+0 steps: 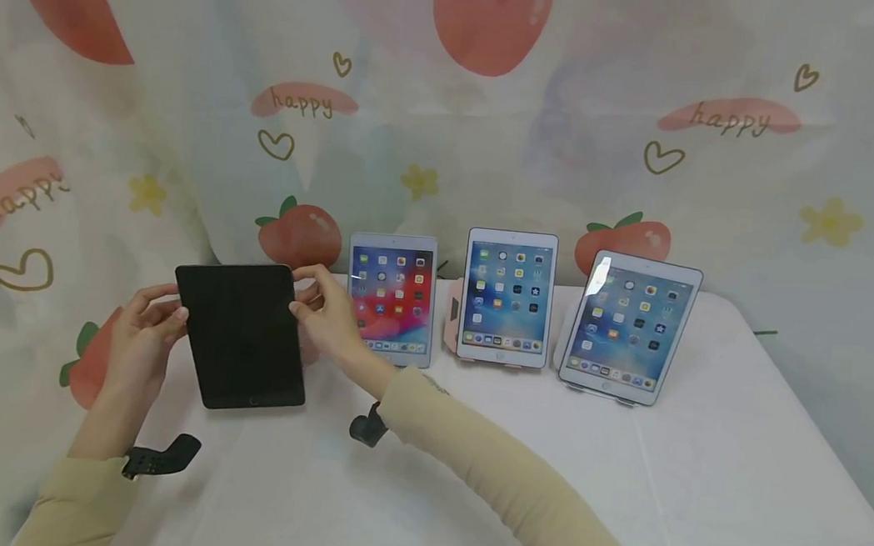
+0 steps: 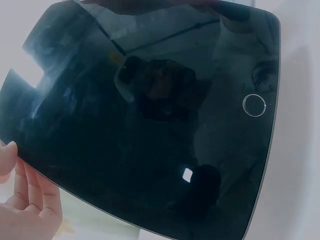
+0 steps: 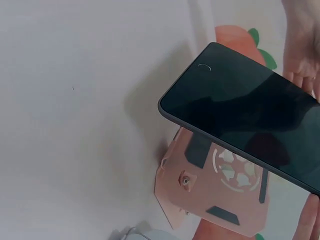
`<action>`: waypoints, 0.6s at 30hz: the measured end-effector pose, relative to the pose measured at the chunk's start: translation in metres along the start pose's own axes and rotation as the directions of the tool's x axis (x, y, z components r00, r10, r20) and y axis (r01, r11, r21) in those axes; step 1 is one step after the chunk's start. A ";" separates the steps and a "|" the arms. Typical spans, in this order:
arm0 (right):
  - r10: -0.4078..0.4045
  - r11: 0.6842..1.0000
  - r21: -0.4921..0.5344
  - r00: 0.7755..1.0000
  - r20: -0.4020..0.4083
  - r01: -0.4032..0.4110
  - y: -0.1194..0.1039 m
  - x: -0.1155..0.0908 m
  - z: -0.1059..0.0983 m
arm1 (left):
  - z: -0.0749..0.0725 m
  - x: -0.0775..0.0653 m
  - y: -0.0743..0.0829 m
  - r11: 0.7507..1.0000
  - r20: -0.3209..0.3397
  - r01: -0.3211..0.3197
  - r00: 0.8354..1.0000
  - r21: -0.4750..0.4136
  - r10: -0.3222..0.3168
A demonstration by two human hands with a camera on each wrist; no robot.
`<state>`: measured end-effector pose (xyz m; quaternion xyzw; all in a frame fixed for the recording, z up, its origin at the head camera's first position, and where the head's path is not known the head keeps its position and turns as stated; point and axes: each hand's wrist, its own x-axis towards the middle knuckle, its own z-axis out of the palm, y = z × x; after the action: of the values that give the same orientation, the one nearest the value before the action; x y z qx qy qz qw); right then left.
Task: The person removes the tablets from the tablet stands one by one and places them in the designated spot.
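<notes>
A black tablet (image 1: pixel 241 336) with a dark screen and a round home button is held upright, leaning back, at the left of the table. My left hand (image 1: pixel 140 338) grips its left edge, thumb toward the screen side. At the upper right edge, my right hand (image 1: pixel 329 312) pinches it between thumb and fingers. The left wrist view shows the glossy black screen (image 2: pixel 150 140) filling most of the picture. Behind and below the tablet, the right wrist view has a pink folding stand (image 3: pixel 200 192) with a round cut-out pattern; the tablet overlaps its upper part.
A white tablet (image 1: pixel 393 304) with a red and blue screen stands right beside my right hand. Farther right are a second white tablet (image 1: pixel 508 298) on a pink stand and a third (image 1: pixel 624 335) on a clear-looking stand. A printed curtain (image 1: pixel 489 151) hangs behind the white-covered table (image 1: pixel 517 432).
</notes>
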<state>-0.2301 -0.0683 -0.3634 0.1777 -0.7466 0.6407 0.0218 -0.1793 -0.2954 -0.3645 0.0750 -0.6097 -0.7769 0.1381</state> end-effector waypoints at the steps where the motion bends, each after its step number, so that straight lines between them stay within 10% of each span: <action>1: 0.007 1.000 0.006 1.000 -0.006 -0.007 0.001 -0.001 0.000 | -0.001 -0.001 0.000 1.000 0.000 0.006 1.000 0.005 -0.006; 18: 0.092 0.994 0.057 0.996 -0.002 -0.091 0.011 -0.023 0.006 | -0.014 -0.017 -0.003 0.981 -0.004 0.169 0.986 0.095 -0.170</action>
<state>-0.2104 -0.0676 -0.3811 0.1423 -0.7354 0.6624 -0.0108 -0.1592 -0.3027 -0.3715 0.1314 -0.6376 -0.7561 0.0665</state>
